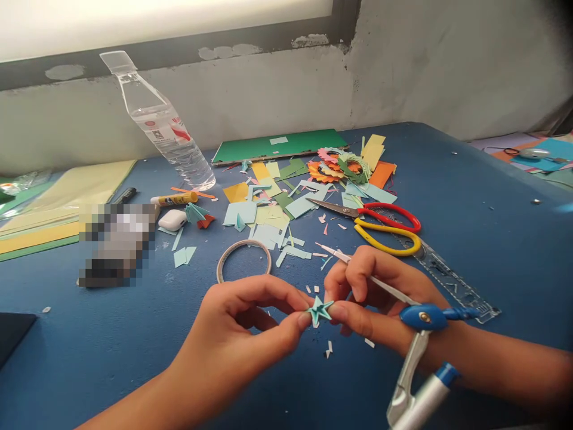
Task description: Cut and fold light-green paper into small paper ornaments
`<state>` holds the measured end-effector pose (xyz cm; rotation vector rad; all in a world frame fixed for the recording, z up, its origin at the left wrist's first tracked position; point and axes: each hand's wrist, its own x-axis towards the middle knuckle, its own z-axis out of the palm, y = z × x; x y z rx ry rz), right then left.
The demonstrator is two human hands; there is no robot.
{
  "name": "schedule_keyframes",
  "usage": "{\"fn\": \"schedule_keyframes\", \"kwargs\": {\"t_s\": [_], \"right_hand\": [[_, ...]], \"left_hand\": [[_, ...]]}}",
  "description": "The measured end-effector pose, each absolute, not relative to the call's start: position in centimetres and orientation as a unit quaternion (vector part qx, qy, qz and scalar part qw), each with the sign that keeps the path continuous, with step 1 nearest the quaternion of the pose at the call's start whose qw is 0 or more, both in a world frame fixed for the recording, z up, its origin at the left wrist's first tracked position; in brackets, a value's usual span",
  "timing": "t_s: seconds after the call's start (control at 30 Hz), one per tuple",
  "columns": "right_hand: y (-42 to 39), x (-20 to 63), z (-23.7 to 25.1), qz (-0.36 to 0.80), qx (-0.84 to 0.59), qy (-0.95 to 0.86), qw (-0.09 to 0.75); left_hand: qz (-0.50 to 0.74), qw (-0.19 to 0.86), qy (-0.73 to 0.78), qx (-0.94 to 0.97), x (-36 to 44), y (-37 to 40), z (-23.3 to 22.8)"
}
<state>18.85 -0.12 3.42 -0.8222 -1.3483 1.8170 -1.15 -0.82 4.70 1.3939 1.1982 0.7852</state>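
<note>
Left hand [242, 310] and right hand [376, 298] pinch a small paper star [320, 310] between fingertips, steadying its folds; right grip also clamps a compass [421, 352]. Scissors [380, 221] and paper scraps [277, 209] lie toward the surface's far edge, within reach.

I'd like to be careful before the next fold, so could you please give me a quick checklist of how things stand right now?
1. Paper star pinched between both hands: ok.
2. Left hand fingertips on the star's left side: ok.
3. Right hand also holds the compass, whose point sticks out past the fingers: not ok.
4. Scissors lie apart from the hands: ok.
5. Scraps lie on the table under the star: not ok.
6. Star's folds crisp: cannot tell.
</note>
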Motion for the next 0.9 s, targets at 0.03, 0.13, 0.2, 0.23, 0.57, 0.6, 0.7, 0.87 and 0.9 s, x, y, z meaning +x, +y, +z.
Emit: {"fn": "schedule_keyframes", "kwargs": {"t_s": [0.03,0.13,0.2,0.23,0.57,0.6,0.7,0.87,0.9], "right_hand": [[-0.1,18.9,3.4,0.703,-0.318,-0.524,0.360],[-0.1,18.9,3.4,0.697,-0.323,-0.530,0.358],[-0.1,18.9,3.4,0.696,-0.327,-0.533,0.353],[-0.1,18.9,3.4,0.694,-0.329,-0.536,0.351],[-0.2,18.6,3.2,0.629,-0.352,-0.600,0.348],[-0.2,18.6,3.0,0.602,-0.349,-0.623,0.356],[0.0,18.9,2.4,0.502,-0.297,-0.714,0.388],[0.3,19.6,2.0,0.387,-0.227,-0.829,0.334],[0.3,19.6,2.1,0.381,-0.225,-0.835,0.328]], "left_hand": [[0.327,0.542,0.506,0.585,-1.2,-0.8,4.7],[0.313,0.548,0.509,0.585,-1.2,-0.8,4.7],[0.304,0.555,0.503,0.588,-1.3,-0.8,4.7],[0.302,0.558,0.500,0.590,-1.3,-0.8,4.7],[0.315,0.621,0.454,0.556,-1.3,-0.8,4.6],[0.311,0.641,0.450,0.538,-1.3,-0.8,4.6],[0.290,0.687,0.451,0.491,-1.2,-0.5,4.5],[0.232,0.739,0.453,0.441,-1.0,0.0,4.3],[0.226,0.748,0.451,0.432,-1.0,0.0,4.3]]}}
